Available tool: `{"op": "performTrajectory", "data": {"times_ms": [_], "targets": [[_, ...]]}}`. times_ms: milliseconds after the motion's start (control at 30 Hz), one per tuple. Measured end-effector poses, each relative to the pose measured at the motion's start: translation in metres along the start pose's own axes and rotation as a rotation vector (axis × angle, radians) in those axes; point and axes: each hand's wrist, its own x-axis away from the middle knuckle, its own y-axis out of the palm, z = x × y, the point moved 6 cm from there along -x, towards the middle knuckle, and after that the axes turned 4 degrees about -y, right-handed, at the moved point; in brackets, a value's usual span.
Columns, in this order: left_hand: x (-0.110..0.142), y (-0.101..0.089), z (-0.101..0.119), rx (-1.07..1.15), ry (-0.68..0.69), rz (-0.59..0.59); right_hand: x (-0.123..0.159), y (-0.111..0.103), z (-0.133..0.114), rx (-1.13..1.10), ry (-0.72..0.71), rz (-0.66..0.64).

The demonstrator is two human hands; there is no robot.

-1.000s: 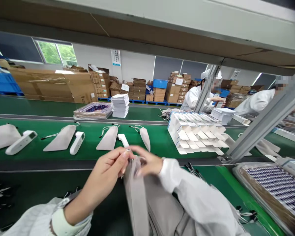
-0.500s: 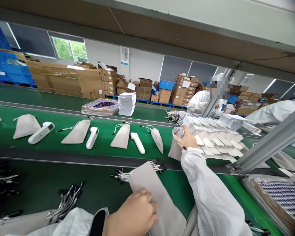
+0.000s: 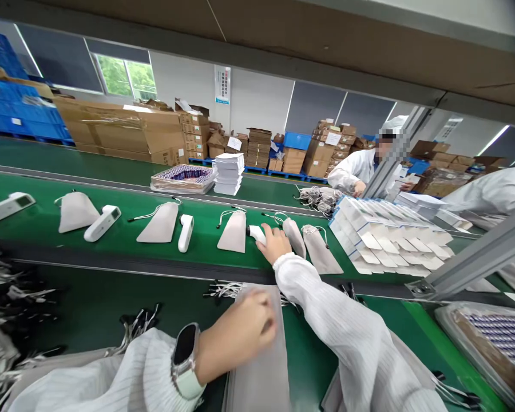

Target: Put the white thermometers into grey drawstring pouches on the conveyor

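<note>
The hands are apart. The right hand point(image 3: 277, 244) touches the white gadget point(image 3: 256, 233) on the green belt point(image 3: 203, 233), at twelve o'clock from the blurry left hand point(image 3: 242, 327). I can't tell if either grips. It looks like grabbing; lifting needs snug fingers.

Left of the cartons point(image 3: 390, 237), the right hand point(image 3: 276, 244) hides much of a device point(image 3: 256, 233); the left hand point(image 3: 242, 327) is blurred; below right of the cartons, the picture's edge cuts the tray point(image 3: 460, 325)
</note>
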Motion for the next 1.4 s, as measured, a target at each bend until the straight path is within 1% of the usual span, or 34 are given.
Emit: {"op": "performTrajectory", "data": {"times_ms": [33,67,133,233,300,333,367,433,467,533,633,700,800,867,967,1033,1100,1167,1233,1267,1333,1367,1400], "targets": [[-0.003,-0.005,-0.008,-0.033,-0.028,0.077,-0.004,0.012,-0.001,-0.035,0.029,-0.065],[-0.006,-0.007,-0.016,-0.069,-0.059,0.120,-0.007,0.022,0.000,-0.074,0.048,-0.116],[-0.011,-0.008,-0.030,-0.098,-0.112,0.118,-0.010,0.034,0.005,-0.143,0.042,-0.161],[-0.013,-0.007,-0.041,-0.068,-0.136,0.087,-0.009,0.035,0.021,-0.201,0.035,-0.141],[-0.013,-0.007,-0.041,-0.068,-0.121,0.089,-0.009,0.028,0.034,-0.297,0.085,-0.098],[-0.013,-0.006,-0.041,-0.066,-0.115,0.085,-0.010,0.024,0.040,-0.414,0.121,-0.064],[-0.014,-0.006,-0.041,-0.060,-0.115,0.074,-0.011,0.018,0.044,-0.582,0.155,-0.027],[-0.016,-0.004,-0.043,-0.042,-0.145,0.035,-0.013,0.007,0.045,-1.006,0.195,0.035],[-0.017,-0.003,-0.046,-0.033,-0.179,0.013,-0.014,0.000,0.043,-1.203,0.196,0.051],[-0.020,-0.002,-0.050,-0.028,-0.253,-0.032,-0.013,-0.016,0.033,-1.457,0.169,0.051],[-0.022,-0.003,-0.053,-0.060,-0.297,-0.051,-0.004,-0.038,0.015,-1.615,0.135,0.012],[-0.022,-0.004,-0.052,-0.092,-0.267,-0.038,0.003,-0.045,0.005,-1.650,0.143,-0.021],[-0.020,-0.008,-0.050,-0.083,-0.197,-0.010,0.012,-0.044,-0.002,-1.653,0.205,-0.080],[-0.019,-0.011,-0.048,-0.026,-0.170,-0.006,0.015,-0.040,-0.004,-1.650,0.232,-0.116],[-0.018,-0.017,-0.045,0.087,-0.168,0.009,0.018,-0.037,-0.006,-1.663,0.249,-0.151],[-0.019,-0.022,-0.043,0.162,-0.179,0.056,0.019,-0.035,-0.009,-1.663,0.273,-0.181],[-0.019,-0.030,-0.043,0.222,-0.197,0.151,0.022,-0.033,-0.015,-1.643,0.278,-0.260],[-0.018,-0.040,-0.045,0.241,-0.210,0.297,0.027,-0.029,-0.024,-1.577,0.228,-0.407],[-0.016,-0.050,-0.047,0.220,-0.206,0.425,0.034,-0.024,-0.033,-1.464,0.123,-0.574],[-0.016,-0.054,-0.049,0.208,-0.202,0.467,0.038,-0.022,-0.038,-1.396,0.064,-0.646],[-0.016,-0.058,-0.053,0.196,-0.193,0.494,0.044,-0.020,-0.044,-1.262,-0.042,-0.750],[-0.017,-0.059,-0.056,0.193,-0.197,0.497,0.046,-0.020,-0.046,-1.210,-0.079,-0.762],[-0.016,-0.061,-0.059,0.190,-0.208,0.505,0.045,-0.021,-0.046,-1.169,-0.103,-0.744]]}}
